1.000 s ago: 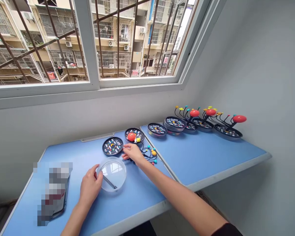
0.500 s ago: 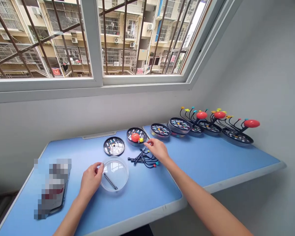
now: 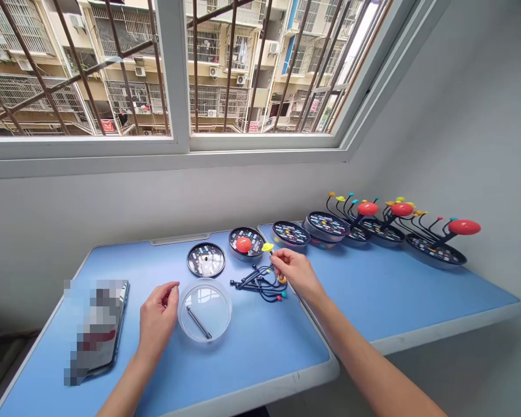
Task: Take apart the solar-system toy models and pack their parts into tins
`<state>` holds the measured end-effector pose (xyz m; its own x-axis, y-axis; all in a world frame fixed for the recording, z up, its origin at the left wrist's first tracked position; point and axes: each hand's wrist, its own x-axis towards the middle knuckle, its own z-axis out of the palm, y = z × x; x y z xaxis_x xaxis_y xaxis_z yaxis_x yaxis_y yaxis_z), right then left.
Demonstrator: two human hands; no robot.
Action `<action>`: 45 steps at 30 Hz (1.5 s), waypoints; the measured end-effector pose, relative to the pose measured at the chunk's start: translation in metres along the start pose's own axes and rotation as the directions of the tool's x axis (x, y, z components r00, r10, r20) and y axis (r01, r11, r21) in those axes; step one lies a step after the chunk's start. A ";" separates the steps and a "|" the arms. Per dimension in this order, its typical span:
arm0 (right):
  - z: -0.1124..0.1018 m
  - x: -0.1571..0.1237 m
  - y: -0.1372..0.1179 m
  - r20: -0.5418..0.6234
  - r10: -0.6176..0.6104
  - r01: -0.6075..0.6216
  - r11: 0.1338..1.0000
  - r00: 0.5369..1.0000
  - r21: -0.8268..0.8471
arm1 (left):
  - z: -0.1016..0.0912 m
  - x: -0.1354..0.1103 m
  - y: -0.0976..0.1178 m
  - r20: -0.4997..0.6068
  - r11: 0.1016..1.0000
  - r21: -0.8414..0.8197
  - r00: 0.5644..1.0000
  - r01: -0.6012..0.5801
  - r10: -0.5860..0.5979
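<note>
right hand (image 3: pixel 296 272) has moved off the tin and now sits above the wire bundle, grasping a thin black wire arm (image 3: pixel 271 255) in a fingertip pinch, with its yellow tip (image 3: pixel 267 247) projecting beyond the fingers. this arm is located toward the far edge of the left blue table (image 3: pixel 247 370), close to the seam with the right blue table (image 3: pixel 386 307).

the black wire bundle (image 3: pixel 258 284), with coloured beads, lies on the table just below the right hand.

left hand (image 3: pixel 156 318) is raised, fingers curled, just beside the rim of a clear round dish (image 3: pixel 205 310). any contents of this hand cannot be determined. a black rod (image 3: pixel 198 323) lies inside the dish.

along the far edge stand a black disc base (image 3: pixel 206 259) bearing white pieces and a round tin (image 3: pixel 238 246) holding a red ball (image 3: pixel 244 244). a pixelated flat object (image 3: pixel 98 324) lies near the left edge.

on the right table are further tins (image 3: pixel 325 226) and three assembled planet models (image 3: pixel 443 246).
</note>
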<state>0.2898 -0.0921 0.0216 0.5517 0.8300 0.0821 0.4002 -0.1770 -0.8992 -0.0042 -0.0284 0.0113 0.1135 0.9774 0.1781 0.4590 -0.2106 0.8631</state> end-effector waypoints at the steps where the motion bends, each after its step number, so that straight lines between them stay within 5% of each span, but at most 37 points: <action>1: 0.001 -0.005 -0.004 0.008 0.000 0.000 0.999 1.000 0.041 | -0.001 -0.002 0.006 -0.008 0.998 -0.065 1.000 0.018 -0.018; 4: 0.016 -0.019 -0.019 0.051 -0.005 -0.007 0.971 0.999 0.238 | -0.002 -0.007 0.026 0.038 0.959 -0.264 0.995 0.098 -0.091; 6: 0.034 -0.029 -0.030 0.116 -0.008 -0.041 0.911 0.993 0.409 | -0.002 -0.009 0.039 0.196 0.888 -0.399 0.968 0.228 -0.160; 8: 0.054 -0.038 -0.041 0.189 -0.033 -0.070 0.853 0.981 0.517 | -0.004 -0.010 0.047 0.457 0.773 -0.449 0.859 0.448 -0.232; 10: 0.070 -0.046 -0.049 0.242 -0.088 -0.056 0.845 0.966 0.532 | -0.006 -0.011 0.050 0.685 0.664 -0.385 0.680 0.642 -0.260; 12: 0.082 -0.052 -0.055 0.260 -0.143 -0.018 0.846 0.955 0.533 | -0.008 -0.013 0.048 0.804 0.600 -0.325 0.548 0.731 -0.233; 13: 0.086 -0.054 -0.058 0.262 -0.164 -0.003 0.842 0.951 0.539 | -0.008 -0.014 0.047 0.828 0.586 -0.324 0.523 0.743 -0.205; 20: 0.108 -0.061 -0.065 0.333 -0.142 -0.139 0.708 0.932 0.692 | 0.004 -0.018 0.045 0.754 0.547 -0.477 0.640 0.688 -0.148; 28: 0.110 -0.081 -0.072 0.256 -0.010 -0.211 0.537 0.967 0.817 | 0.021 -0.029 0.065 0.734 0.494 -0.537 0.667 0.684 -0.126; 34: 0.115 -0.084 -0.073 0.317 0.078 -0.320 0.420 0.945 0.850 | 0.029 -0.057 0.078 0.666 0.469 -0.552 0.703 0.690 -0.250; 36: 0.104 -0.069 -0.075 0.295 0.095 -0.308 0.369 0.951 0.877 | 0.036 -0.074 0.077 0.657 0.444 -0.542 0.689 0.714 -0.307; 39: 0.073 -0.041 -0.081 0.125 0.089 -0.147 0.324 0.988 0.935 | 0.044 -0.097 0.069 0.725 0.425 -0.462 0.607 0.778 -0.324; 42: 0.049 -0.029 -0.084 0.126 -0.064 -0.079 0.487 0.990 0.870 | 0.036 -0.092 0.063 0.667 0.553 -0.483 0.694 0.679 -0.270; 45: 0.049 -0.039 -0.077 0.114 -0.135 0.010 0.686 0.984 0.727 | 0.017 -0.062 0.061 0.449 0.882 -0.387 0.890 0.270 -0.075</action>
<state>0.2018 -0.0848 0.0664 0.4055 0.9011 0.1536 -0.2517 0.2716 -0.9289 0.0321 -0.1019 0.0451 0.4624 0.8787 -0.1186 0.0939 0.0845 0.9920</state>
